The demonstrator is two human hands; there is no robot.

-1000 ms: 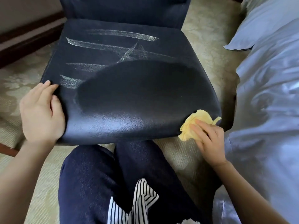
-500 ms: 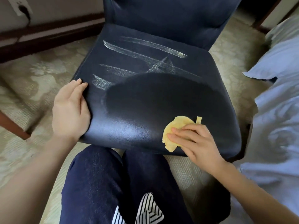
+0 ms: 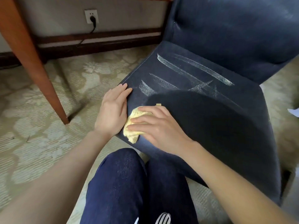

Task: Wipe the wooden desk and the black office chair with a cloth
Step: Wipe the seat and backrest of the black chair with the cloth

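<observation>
Right hand (image 3: pixel 159 128): grip flat, fingers straight, pressing a crumpled yellow cloth (image 3: pixel 134 125) onto the near left corner of the chair seat (image 3: pixel 218 126). Left hand (image 3: pixel 111 112): grip loose, fingers straight, lying along the seat's left edge, touching the cloth's side. White chalky streaks (image 3: pixel 191 73) on the seat, farther back, apart from the cloth. Chair back (image 3: pixel 234 29) upright behind. Knees in dark trousers (image 3: pixel 129 183) just before the seat front. Desk leg (image 3: pixel 32 59) stands left on patterned carpet (image 3: pixel 40 118). Wall socket (image 3: pixel 91 16) with plug beyond.
</observation>
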